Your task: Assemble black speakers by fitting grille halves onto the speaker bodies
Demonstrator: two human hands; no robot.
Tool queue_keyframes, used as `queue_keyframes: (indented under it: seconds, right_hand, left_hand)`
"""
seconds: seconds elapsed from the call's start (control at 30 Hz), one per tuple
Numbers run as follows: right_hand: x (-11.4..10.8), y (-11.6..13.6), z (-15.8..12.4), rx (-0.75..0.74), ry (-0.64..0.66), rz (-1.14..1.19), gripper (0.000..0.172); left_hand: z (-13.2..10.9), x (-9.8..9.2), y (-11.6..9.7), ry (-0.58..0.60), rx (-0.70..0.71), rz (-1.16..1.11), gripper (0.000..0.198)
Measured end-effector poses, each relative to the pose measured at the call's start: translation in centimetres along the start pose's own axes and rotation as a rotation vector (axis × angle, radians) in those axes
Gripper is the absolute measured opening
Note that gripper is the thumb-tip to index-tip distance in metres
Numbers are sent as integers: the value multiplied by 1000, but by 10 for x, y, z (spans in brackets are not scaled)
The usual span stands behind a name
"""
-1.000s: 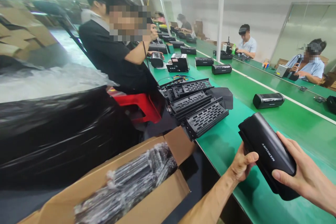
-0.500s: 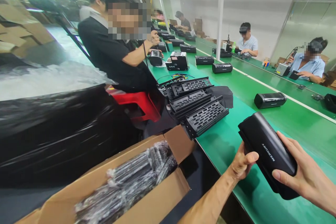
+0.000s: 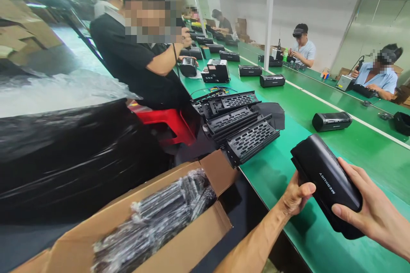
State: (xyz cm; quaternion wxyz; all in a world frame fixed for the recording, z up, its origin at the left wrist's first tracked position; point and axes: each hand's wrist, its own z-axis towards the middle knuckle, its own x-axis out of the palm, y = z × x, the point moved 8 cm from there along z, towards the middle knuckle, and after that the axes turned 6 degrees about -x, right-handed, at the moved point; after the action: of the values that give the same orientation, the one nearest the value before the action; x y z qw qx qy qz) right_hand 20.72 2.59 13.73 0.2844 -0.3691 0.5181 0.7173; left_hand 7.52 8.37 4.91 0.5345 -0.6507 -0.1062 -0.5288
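Note:
A black speaker housing (image 3: 323,181) with "MERKURY" printed on its side is held tilted above the green bench at the lower right. My left hand (image 3: 297,194) grips its left, lower side, thumb in front and the other fingers hidden behind. Around its right end wraps my right hand (image 3: 361,200), thumb on the near face and fingers over the top. Left of the housing, several black perforated grille panels (image 3: 251,140) lie stacked at the bench edge. Beyond it another black speaker (image 3: 332,122) sits on the green conveyor.
An open cardboard box (image 3: 192,239) with plastic-wrapped parts (image 3: 160,213) stands at lower left. Behind it are a black plastic sheet (image 3: 70,158) and a red stool (image 3: 166,121). A co-worker (image 3: 137,59) sits by the bench; others work across the conveyor (image 3: 294,102), which carries several speakers.
The camera view has shifted slightly. Both hands keep their hold on the speaker housing, which stays at nearly the same tilt. Across the conveyor, a co-worker's hands have risen.

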Motion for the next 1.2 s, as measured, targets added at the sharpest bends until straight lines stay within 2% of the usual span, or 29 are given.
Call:
queue_keyframes:
  seconds: [0.27,0.5,0.6,0.73,0.83,0.93,1.03,1.1,1.2]
  right_hand:
    - [10,-7,-2,54,89,-55,90]
    - [17,-6,2,8,114,-66,90]
    - [14,-6,10,-1,140,-71,94]
    - [8,-3,15,-76,146,-69,97]
    - [8,-3,5,-132,0,-69,105]
    - [11,-10,-10,-135,-321,-81,112]
    - [10,-20,-19,-122,-577,-28,94]
    - [6,-28,-19,-82,-583,44,84]
    - [-2,-41,-21,15,-463,181,81]
  left_hand:
    - [0,-14,10,-51,-3,-23,95]
    - [4,-26,16,-74,-5,-19,89]
    - [6,-28,15,-100,-21,-41,83]
    - [5,-27,5,-120,-43,-54,90]
    - [6,-29,-8,-178,-8,-28,95]
    - [10,-33,-18,-239,67,10,98]
    - [16,-37,-23,-242,42,80,103]
    - [18,-43,-36,-218,20,181,111]
    - [19,-45,-82,-151,121,495,127]
